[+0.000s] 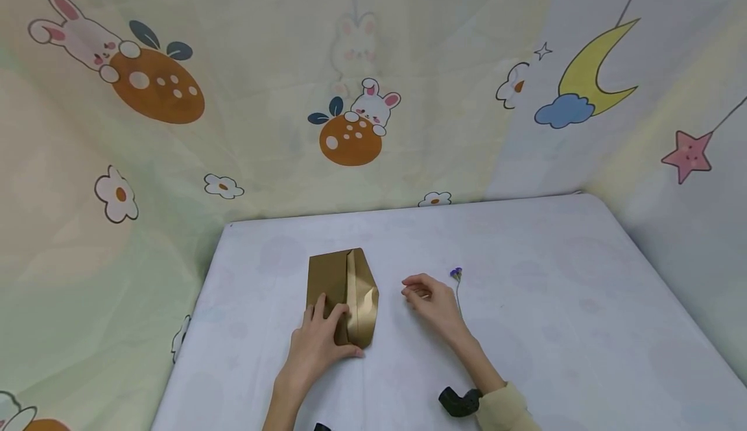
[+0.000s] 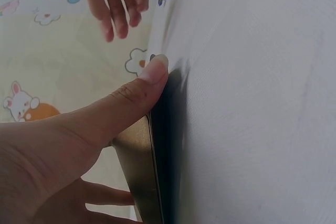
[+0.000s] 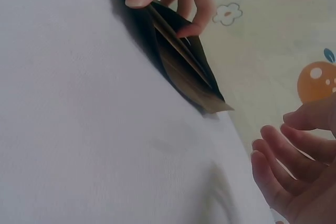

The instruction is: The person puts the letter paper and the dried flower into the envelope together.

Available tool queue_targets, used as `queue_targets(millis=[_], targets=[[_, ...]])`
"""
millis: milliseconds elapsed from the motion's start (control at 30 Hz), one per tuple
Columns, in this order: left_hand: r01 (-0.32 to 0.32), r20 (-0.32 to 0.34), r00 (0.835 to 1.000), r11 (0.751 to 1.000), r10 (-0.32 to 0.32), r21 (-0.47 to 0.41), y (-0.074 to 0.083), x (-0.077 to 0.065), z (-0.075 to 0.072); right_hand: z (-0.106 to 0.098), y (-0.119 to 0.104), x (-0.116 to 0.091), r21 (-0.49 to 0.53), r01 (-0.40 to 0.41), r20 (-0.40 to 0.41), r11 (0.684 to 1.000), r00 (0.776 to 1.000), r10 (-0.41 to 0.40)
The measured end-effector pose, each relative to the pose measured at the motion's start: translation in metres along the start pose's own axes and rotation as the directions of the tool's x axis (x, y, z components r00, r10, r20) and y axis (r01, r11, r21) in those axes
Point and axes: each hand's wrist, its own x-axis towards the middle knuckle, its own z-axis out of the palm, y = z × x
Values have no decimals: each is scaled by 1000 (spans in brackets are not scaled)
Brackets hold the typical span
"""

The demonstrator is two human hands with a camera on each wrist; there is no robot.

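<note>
Gold envelope (image 1: 332,272), flap unfolded, lower middle of frame, held by left hand (image 1: 318,343).
Left thumb at envelope's bottom edge, fingers across its face; mouth gapes in right wrist view. Right hand (image 1: 436,304) holds nothing, fingers loosely bent, just right of centre, apart from envelope. Purple flower (image 1: 456,274) beside it, on white table cover (image 1: 560,301). Bunny-print backdrop (image 1: 262,113) fills upper frame.

Gold envelope (image 1: 340,285) — flap (image 1: 366,300) open
</note>
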Motion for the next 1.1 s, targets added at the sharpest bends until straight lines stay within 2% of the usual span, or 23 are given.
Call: queue_targets(millis=[300, 500, 700, 867, 967, 1100], targets=[[-11, -11, 1000, 1000, 11, 11, 0, 0, 0, -17, 9, -5, -78, 6, -35, 997, 999, -9], [-15, -11, 1000, 1000, 15, 14, 0, 0, 1, -31, 17, -8, -148, 15, -88, 989, 996, -29], [-16, -12, 1000, 1000, 16, 14, 0, 0, 1, -42, 26, -10, -244, 80, -169, 967, 978, -123], [-13, -9, 1000, 1000, 13, 11, 0, 0, 1, -47, 31, -11, -379, 136, -229, 916, 945, -235], [-11, -7, 1000, 1000, 11, 9, 0, 0, 1, -49, 33, -11, -432, 78, -259, 899, 944, -206], [-10, -8, 1000, 1000, 10, 4, 0, 0, 1, -51, 35, -11, -463, -69, -291, 884, 954, -78]])
